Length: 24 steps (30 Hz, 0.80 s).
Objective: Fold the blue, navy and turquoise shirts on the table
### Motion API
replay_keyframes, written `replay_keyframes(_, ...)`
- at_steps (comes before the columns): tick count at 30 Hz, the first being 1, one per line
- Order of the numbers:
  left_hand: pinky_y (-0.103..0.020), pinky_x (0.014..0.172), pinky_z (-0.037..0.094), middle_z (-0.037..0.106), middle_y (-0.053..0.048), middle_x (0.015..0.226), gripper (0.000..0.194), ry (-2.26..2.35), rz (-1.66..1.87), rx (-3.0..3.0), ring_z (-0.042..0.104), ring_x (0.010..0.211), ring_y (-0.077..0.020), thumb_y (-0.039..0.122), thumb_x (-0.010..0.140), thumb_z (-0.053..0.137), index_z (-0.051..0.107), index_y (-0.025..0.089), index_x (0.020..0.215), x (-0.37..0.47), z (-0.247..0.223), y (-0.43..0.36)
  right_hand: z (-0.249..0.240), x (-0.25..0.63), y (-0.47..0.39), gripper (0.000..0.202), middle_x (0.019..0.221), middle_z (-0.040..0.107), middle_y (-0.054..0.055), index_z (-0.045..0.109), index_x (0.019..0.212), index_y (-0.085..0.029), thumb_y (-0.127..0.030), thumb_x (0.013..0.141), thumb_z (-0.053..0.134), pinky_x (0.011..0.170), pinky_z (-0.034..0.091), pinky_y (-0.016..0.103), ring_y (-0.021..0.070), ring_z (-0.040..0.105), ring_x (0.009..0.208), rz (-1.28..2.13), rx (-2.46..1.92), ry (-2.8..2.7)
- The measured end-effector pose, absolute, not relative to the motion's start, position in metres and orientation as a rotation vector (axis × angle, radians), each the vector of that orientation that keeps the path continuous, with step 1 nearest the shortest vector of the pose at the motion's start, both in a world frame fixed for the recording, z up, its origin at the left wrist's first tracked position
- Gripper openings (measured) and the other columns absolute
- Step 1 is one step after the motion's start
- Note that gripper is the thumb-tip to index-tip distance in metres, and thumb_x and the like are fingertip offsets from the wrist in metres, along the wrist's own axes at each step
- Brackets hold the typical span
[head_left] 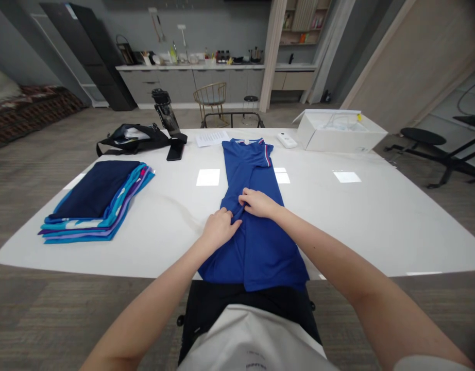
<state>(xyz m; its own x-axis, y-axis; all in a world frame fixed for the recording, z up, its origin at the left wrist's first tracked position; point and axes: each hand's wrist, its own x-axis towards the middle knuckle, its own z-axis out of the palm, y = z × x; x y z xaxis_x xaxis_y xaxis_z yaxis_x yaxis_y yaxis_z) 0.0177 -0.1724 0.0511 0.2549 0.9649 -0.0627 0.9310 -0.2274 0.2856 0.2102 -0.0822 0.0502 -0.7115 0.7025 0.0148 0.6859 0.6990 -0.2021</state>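
A blue shirt [268,242] lies lengthwise on the white table, its collar at the far end and its hem over the near edge. One sleeve, trimmed in red and white, is folded across the upper part. My left hand [221,226] rests at the shirt's left side, fingers curled on the fabric near the middle. Just right of it and slightly farther away, my right hand [256,202] pinches a bit of the blue cloth between thumb and fingers. The two hands are close together but apart.
On the white table [376,221] a stack of folded clothes [98,190] lies left. Behind it are a black bag [139,138], phone [175,150] and dark bottle [166,112]. Paper [211,138], a small white device [287,140] and an open white box [338,135] stand along the far side.
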Motion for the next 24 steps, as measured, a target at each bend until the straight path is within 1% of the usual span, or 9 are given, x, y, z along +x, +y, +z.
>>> replay_keyframes(2, -0.045, 0.086, 0.052, 0.069, -0.016, 0.108, 0.031, 1.752, 0.155, 2.306, 0.069, 0.104, -0.0343, 0.045, 0.096, 0.052, 0.07, 0.02, 0.099, 0.017, 0.054, -0.183, 0.054, 0.212, -0.087, 0.019, 0.109, 0.059, 0.007, 0.066, 0.102, -0.022, -0.011, 0.09, 0.056, 0.074, 0.039, 0.029, 0.0213, 0.059, 0.097, 0.178, -1.212, -2.779)
replay_keyframes(4, -0.046, 0.086, 0.051, 0.071, -0.016, 0.106, 0.027, 1.743, 0.136, 2.336, 0.069, 0.104, -0.0348, 0.042, 0.095, 0.052, 0.07, 0.021, 0.093, 0.017, 0.058, -0.193, 0.057, 0.215, -0.094, 0.021, 0.109, 0.059, 0.008, 0.066, 0.104, -0.022, -0.01, 0.091, 0.053, 0.073, 0.04, 0.03, 0.0227, 0.058, 0.097, 0.083, -1.301, -2.723)
replay_keyframes(6, -0.044, 0.083, 0.051, 0.073, -0.013, 0.099, 0.025, 1.734, 0.137, 2.319, 0.071, 0.099, -0.0333, 0.042, 0.095, 0.052, 0.068, 0.023, 0.089, 0.018, 0.061, -0.201, 0.057, 0.217, -0.104, 0.022, 0.111, 0.058, 0.01, 0.066, 0.109, -0.022, -0.013, 0.093, 0.053, 0.073, 0.04, 0.031, 0.0237, 0.059, 0.097, 0.041, -1.344, -2.695)
replay_keyframes(9, -0.04, 0.078, 0.05, 0.076, -0.009, 0.089, 0.021, 1.706, 0.16, 2.282, 0.073, 0.091, -0.0308, 0.044, 0.094, 0.055, 0.067, 0.026, 0.091, 0.022, 0.063, -0.212, 0.055, 0.217, -0.123, 0.026, 0.118, 0.058, 0.009, 0.067, 0.117, -0.024, -0.017, 0.095, 0.055, 0.076, 0.042, 0.031, 0.0231, 0.059, 0.1, 0.097, -1.237, -2.777)
replay_keyframes(13, -0.039, 0.078, 0.049, 0.078, -0.008, 0.094, 0.017, 1.681, 0.183, 2.312, 0.074, 0.094, -0.0301, 0.04, 0.093, 0.057, 0.067, 0.027, 0.095, 0.023, 0.063, -0.227, 0.054, 0.215, -0.151, 0.017, 0.119, 0.058, 0.007, 0.069, 0.108, -0.024, -0.02, 0.093, 0.061, 0.079, 0.041, 0.03, 0.0207, 0.06, 0.099, 0.172, -1.101, -2.865)
replay_keyframes(18, -0.037, 0.073, 0.047, 0.076, -0.006, 0.089, 0.013, 1.774, 0.101, 2.343, 0.073, 0.086, -0.028, 0.035, 0.091, 0.057, 0.066, 0.026, 0.092, 0.019, 0.07, -0.253, 0.057, 0.222, -0.174, 0.012, 0.113, 0.059, 0.007, 0.066, 0.105, -0.022, -0.019, 0.094, 0.062, 0.078, 0.04, 0.03, 0.0211, 0.06, 0.099, 0.065, -1.239, -2.716)
replay_keyframes(21, -0.037, 0.079, 0.047, 0.075, -0.005, 0.095, 0.012, 1.809, 0.214, 2.432, 0.072, 0.089, -0.0255, 0.027, 0.092, 0.055, 0.066, 0.024, 0.095, 0.022, 0.073, -0.272, 0.056, 0.228, -0.185, 0.012, 0.111, 0.06, 0.008, 0.067, 0.105, -0.022, -0.019, 0.096, 0.059, 0.077, 0.039, 0.032, 0.0226, 0.059, 0.1, -0.034, -1.346, -2.593)
replay_keyframes(24, -0.035, 0.083, 0.047, 0.074, -0.005, 0.101, 0.014, 1.813, 0.388, 2.423, 0.07, 0.095, -0.0228, 0.022, 0.094, 0.053, 0.066, 0.023, 0.1, 0.03, 0.068, -0.287, 0.053, 0.231, -0.198, 0.014, 0.11, 0.06, 0.007, 0.068, 0.107, -0.023, -0.021, 0.097, 0.059, 0.076, 0.038, 0.032, 0.0222, 0.059, 0.098, -0.044, -1.28, -2.606)
